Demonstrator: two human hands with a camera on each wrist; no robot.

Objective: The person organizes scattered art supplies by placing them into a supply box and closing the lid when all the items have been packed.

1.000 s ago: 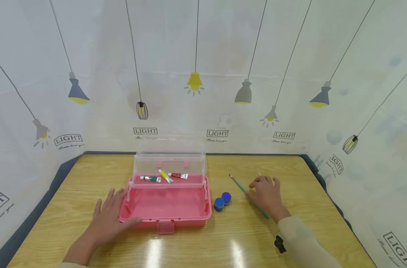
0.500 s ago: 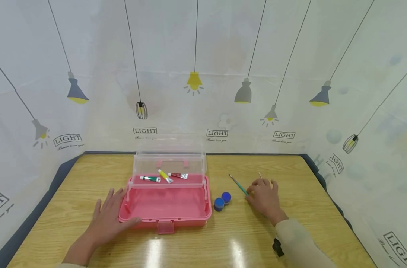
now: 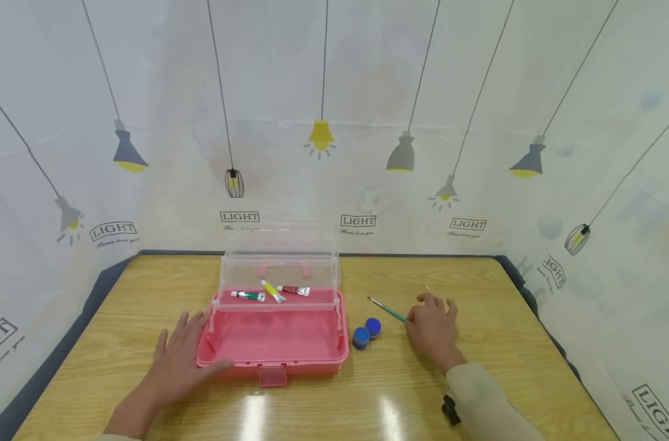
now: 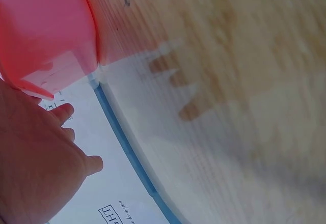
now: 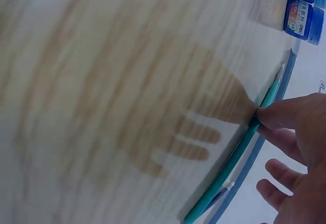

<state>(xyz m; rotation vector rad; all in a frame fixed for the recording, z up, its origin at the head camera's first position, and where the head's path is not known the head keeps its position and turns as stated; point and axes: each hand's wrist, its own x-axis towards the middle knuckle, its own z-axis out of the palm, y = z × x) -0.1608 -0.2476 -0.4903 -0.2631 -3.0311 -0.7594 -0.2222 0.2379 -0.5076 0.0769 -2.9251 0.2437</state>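
My left hand rests against the left side of a pink plastic box, its fingers spread and its thumb on the front rim. The box's clear lid is raised. Inside, three paint tubes lie on the upper tray: green, yellow and dark red. To the right, my right hand pinches a teal paintbrush between thumb and forefinger, with the brush low over or on the table. Another thin brush lies beyond it, mostly hidden by the hand in the head view.
Two blue paint jars stand close together between the box and my right hand. The wooden table is walled in by a printed white cloth.
My right hand has come down and its thumb and forefinger have closed on the teal paintbrush. The brush has turned slightly, its tip shifting left and nearer. The left hand stays put.
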